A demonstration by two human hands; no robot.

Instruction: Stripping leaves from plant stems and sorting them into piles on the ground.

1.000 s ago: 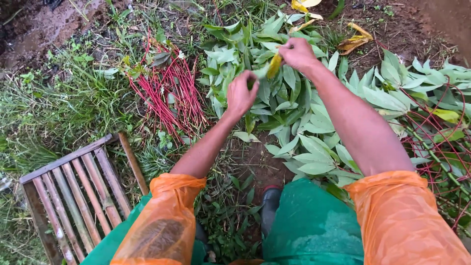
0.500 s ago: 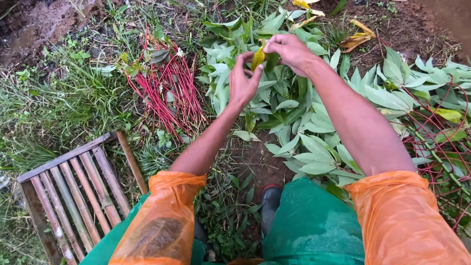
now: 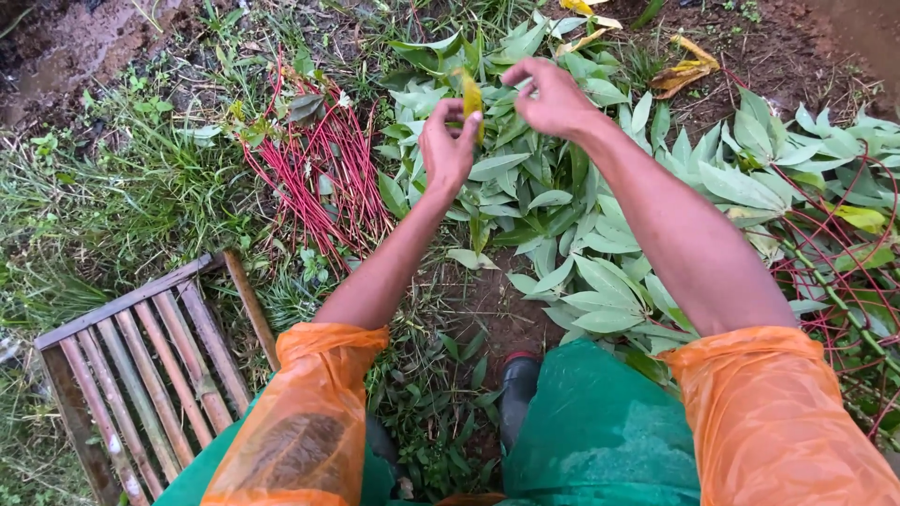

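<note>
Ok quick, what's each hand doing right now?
Left hand: closed, pinching a yellow leaf between its fingertips.
Right hand: fingers loosely curled beside the leaf, holding nothing that shows.

1 camera, worn on the head, looks steeply down and forward over the person's own arms. It sits close above the left hand and right hand, taking in the ground from the boot outward.
</note>
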